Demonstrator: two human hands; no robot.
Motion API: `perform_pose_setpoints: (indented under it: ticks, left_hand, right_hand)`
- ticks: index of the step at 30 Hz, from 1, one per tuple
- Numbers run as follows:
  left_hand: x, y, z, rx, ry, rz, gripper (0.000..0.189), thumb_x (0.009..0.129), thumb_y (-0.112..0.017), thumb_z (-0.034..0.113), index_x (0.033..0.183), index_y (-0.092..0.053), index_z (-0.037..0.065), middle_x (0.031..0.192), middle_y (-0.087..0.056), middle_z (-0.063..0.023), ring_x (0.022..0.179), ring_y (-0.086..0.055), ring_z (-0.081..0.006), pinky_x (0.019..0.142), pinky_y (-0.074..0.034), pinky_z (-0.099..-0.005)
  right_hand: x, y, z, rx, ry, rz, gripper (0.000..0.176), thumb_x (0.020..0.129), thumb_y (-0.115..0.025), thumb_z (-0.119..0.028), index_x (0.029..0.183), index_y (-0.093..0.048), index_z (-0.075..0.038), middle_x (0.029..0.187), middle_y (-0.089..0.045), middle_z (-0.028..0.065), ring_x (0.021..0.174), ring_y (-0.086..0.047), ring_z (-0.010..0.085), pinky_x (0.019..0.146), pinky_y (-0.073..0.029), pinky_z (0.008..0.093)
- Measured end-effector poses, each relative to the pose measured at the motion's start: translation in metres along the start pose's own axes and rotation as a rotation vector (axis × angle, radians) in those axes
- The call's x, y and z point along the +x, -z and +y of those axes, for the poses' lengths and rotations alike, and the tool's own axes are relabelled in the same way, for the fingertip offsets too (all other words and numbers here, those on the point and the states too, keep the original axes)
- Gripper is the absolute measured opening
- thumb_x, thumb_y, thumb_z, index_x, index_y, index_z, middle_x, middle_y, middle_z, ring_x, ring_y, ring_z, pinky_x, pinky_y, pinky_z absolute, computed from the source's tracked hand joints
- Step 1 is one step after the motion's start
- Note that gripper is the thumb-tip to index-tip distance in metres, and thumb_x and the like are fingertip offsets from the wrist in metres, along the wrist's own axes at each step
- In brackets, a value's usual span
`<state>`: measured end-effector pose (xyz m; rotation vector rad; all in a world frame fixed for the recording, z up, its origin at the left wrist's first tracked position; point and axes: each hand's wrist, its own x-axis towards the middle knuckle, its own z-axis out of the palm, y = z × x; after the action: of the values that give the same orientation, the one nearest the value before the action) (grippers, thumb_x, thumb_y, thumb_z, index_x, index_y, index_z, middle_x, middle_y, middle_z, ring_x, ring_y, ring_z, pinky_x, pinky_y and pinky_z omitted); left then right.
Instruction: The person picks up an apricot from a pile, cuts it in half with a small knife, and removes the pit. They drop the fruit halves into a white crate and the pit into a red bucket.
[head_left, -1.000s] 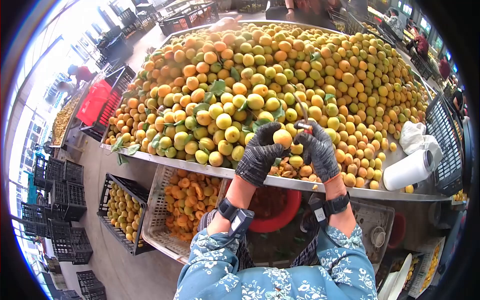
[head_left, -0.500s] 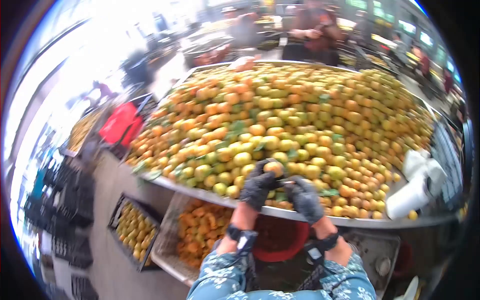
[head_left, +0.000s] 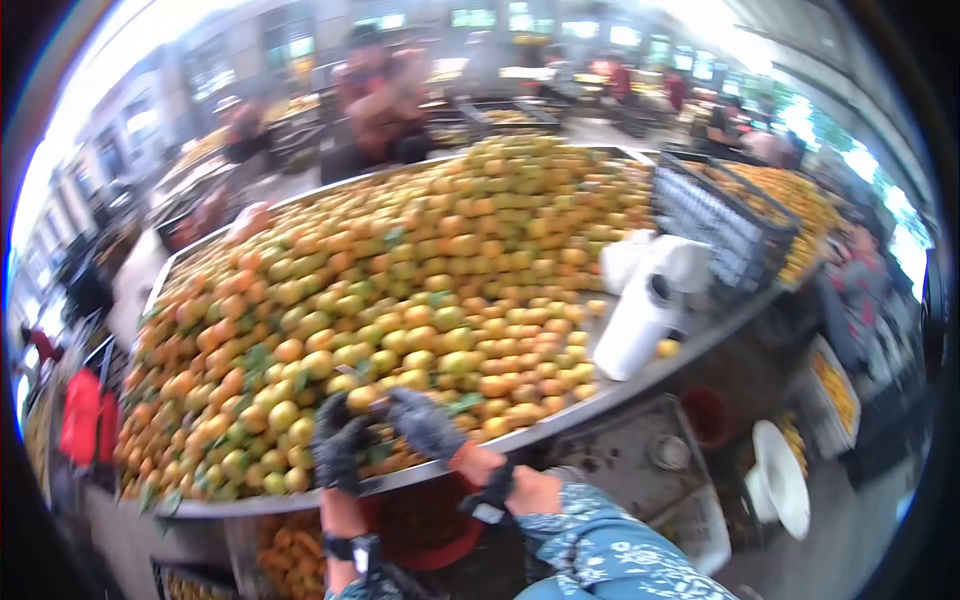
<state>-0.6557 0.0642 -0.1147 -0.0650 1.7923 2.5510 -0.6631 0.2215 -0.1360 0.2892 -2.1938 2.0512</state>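
My left hand (head_left: 340, 442), in a dark glove, is closed around a round yellow-orange fruit (head_left: 362, 399) at the front edge of a big heap. Close against that fruit, my gloved right hand (head_left: 425, 420) has its fingers pinched together; whatever is in them is too small and blurred to name. The heap of green, yellow and orange fruit (head_left: 450, 235), with some leaves among it, fills a metal-rimmed table (head_left: 540, 432) under and beyond both hands.
White rolls (head_left: 635, 325) and a dark crate (head_left: 715, 225) stand on the table's right side. Below are a red tub (head_left: 430, 545), a bin of orange pieces (head_left: 292, 560), a grey tray (head_left: 640, 450) and a white stool (head_left: 780, 480). Blurred people (head_left: 385, 105) are at the back.
The view has swung to the right, so the heap and hands appear further left and more of the right side shows. My left hand still holds a fruit, with my right hand beside it.
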Motion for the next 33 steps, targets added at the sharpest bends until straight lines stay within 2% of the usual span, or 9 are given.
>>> perform_pose_setpoints:
  ticks: [4,5,9,12,14,17,24,27,33]
  left_hand:
    - [0.013,0.016,-0.019,-0.115,0.034,0.002,0.051,0.077,-0.070,-0.003,0.124,-0.053,0.006,0.113,-0.059,-0.0088,0.089,-0.064,-0.0200,0.063,-0.060,-0.0319]
    - [0.015,0.015,-0.018,-0.052,0.004,-0.045,0.049,0.081,-0.066,0.005,0.126,-0.048,0.004,0.112,-0.057,-0.0112,0.085,-0.065,-0.0210,0.065,-0.058,-0.0292]
    - [0.002,0.009,-0.023,-0.109,0.007,-0.081,0.034,0.081,-0.065,0.000,0.114,-0.058,0.003,0.101,-0.063,-0.0088,0.081,-0.065,-0.0198,0.062,-0.058,-0.0300]
    - [-0.008,0.000,-0.022,-0.086,0.027,-0.131,0.028,0.084,-0.064,0.003,0.111,-0.060,0.002,0.095,-0.065,-0.0081,0.076,-0.066,-0.0188,0.061,-0.057,-0.0286]
    - [-0.014,-0.006,-0.018,-0.020,0.028,-0.147,0.024,0.086,-0.063,0.008,0.109,-0.061,0.003,0.089,-0.065,-0.0064,0.072,-0.065,-0.0167,0.060,-0.055,-0.0267]
    - [-0.019,-0.007,-0.017,-0.038,0.030,-0.188,0.024,0.086,-0.064,0.009,0.109,-0.061,0.003,0.089,-0.065,-0.0061,0.070,-0.064,-0.0161,0.059,-0.055,-0.0264]
    - [-0.020,0.008,-0.017,-0.152,0.067,-0.208,0.027,0.087,-0.064,0.013,0.111,-0.060,0.003,0.090,-0.067,-0.0079,0.070,-0.065,-0.0175,0.060,-0.055,-0.0278]
    - [-0.017,0.016,-0.019,-0.186,0.059,-0.223,0.028,0.087,-0.064,0.014,0.113,-0.059,0.003,0.092,-0.068,-0.0092,0.072,-0.066,-0.0189,0.061,-0.056,-0.0292]
    - [-0.022,0.015,-0.011,-0.257,0.055,-0.231,0.029,0.088,-0.063,0.016,0.114,-0.058,0.003,0.094,-0.068,-0.0101,0.074,-0.066,-0.0206,0.063,-0.056,-0.0317]
  right_hand:
    - [-0.010,0.011,-0.029,0.040,-0.068,0.037,0.025,0.095,-0.058,-0.029,0.097,-0.063,-0.005,0.069,-0.056,-0.0022,0.059,-0.050,0.0067,0.053,-0.043,0.0241]
    - [-0.013,0.010,-0.034,0.134,-0.112,0.025,0.024,0.094,-0.058,-0.028,0.098,-0.063,-0.005,0.069,-0.056,-0.0023,0.059,-0.051,0.0064,0.053,-0.043,0.0232]
    - [-0.042,0.023,-0.037,0.264,-0.219,-0.010,0.025,0.095,-0.058,-0.027,0.099,-0.062,-0.003,0.073,-0.057,0.0006,0.061,-0.053,0.0074,0.054,-0.045,0.0236]
    - [-0.065,0.037,-0.034,-0.055,0.032,0.062,0.028,0.094,-0.058,-0.029,0.099,-0.061,-0.002,0.074,-0.057,0.0022,0.064,-0.054,0.0087,0.055,-0.045,0.0248]
    - [-0.079,0.044,-0.045,0.061,-0.212,0.014,0.023,0.093,-0.058,-0.028,0.091,-0.061,-0.005,0.067,-0.055,0.0029,0.056,-0.050,0.0116,0.052,-0.041,0.0285]
    - [-0.094,0.049,-0.056,0.060,-0.216,0.025,0.029,0.093,-0.060,-0.032,0.098,-0.062,-0.004,0.069,-0.055,0.0013,0.059,-0.049,0.0099,0.054,-0.042,0.0256]
    - [-0.103,0.045,-0.066,0.160,-0.345,0.064,0.028,0.092,-0.059,-0.037,0.099,-0.060,-0.010,0.060,-0.050,-0.0037,0.045,-0.043,0.0074,0.041,-0.032,0.0227]
    - [-0.103,0.041,-0.082,0.196,-0.413,0.078,0.022,0.092,-0.061,-0.028,0.097,-0.063,-0.007,0.066,-0.054,-0.0012,0.056,-0.046,0.0084,0.049,-0.037,0.0251]
    - [-0.097,0.035,-0.087,0.247,-0.487,0.069,0.020,0.091,-0.062,-0.028,0.089,-0.059,-0.009,0.060,-0.048,-0.0028,0.049,-0.043,0.0090,0.042,-0.032,0.0259]
